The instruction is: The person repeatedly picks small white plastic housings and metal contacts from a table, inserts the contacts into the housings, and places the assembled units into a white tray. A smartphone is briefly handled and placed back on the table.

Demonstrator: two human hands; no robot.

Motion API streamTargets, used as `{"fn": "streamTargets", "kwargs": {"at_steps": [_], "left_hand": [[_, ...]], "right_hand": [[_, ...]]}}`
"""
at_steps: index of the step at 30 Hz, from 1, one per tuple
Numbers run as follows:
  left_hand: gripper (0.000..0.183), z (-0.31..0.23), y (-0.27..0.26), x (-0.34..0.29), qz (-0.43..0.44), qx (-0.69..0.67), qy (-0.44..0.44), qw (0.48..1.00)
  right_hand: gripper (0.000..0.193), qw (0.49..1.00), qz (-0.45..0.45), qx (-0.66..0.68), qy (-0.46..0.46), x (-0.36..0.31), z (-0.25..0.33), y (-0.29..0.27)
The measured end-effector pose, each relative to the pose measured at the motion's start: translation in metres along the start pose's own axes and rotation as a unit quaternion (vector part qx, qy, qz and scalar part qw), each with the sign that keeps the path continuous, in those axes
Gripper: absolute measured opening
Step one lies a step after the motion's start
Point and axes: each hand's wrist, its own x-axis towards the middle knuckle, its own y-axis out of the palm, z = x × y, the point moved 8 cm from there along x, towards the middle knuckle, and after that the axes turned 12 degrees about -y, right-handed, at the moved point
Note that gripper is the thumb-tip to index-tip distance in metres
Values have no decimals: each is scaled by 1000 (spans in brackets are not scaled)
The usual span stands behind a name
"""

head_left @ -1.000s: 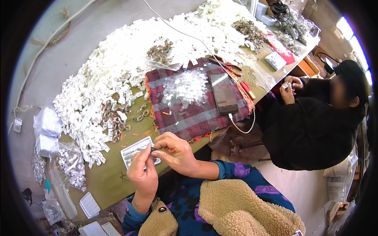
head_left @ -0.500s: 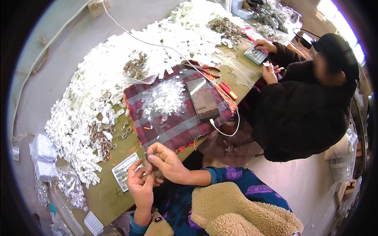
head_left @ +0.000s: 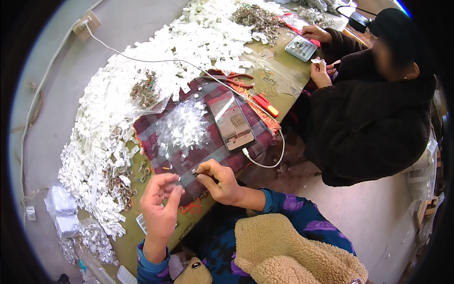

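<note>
My right hand pinches a small dark piece between thumb and fingertips, over the near edge of a plaid cloth. The piece is too small to name. To its left, my left hand is raised with thumb and fingers apart and nothing visible gripped. A tiny white bit shows by its fingertips; I cannot tell whether it touches them. Beneath that hand, a white compartment tray is mostly hidden. On the cloth lie a heap of small clear pieces and a phone with a charging cable.
A big heap of white pieces covers the table's far left side. Red-handled pliers and a red cutter lie beyond the phone. At right sits a co-worker in dark clothes, one hand at a pale tray.
My hands have moved apart; the left has opened and risen, and the right keeps its pinch on the dark piece. The view has shifted, and the left hand now covers most of the compartment tray.
</note>
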Motion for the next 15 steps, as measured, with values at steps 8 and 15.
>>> {"fn": "streamTargets", "kwargs": {"at_steps": [8, 15], "left_hand": [[24, -20, 50, 59, 10, 240, 128, 962], [58, -22, 85, 61, 88, 316, 194, 924]], "right_hand": [[11, 987, -3, 38, -154, -10, 8, -17], [10, 949, 109, 122, -271, -15, 15, 0]]}}
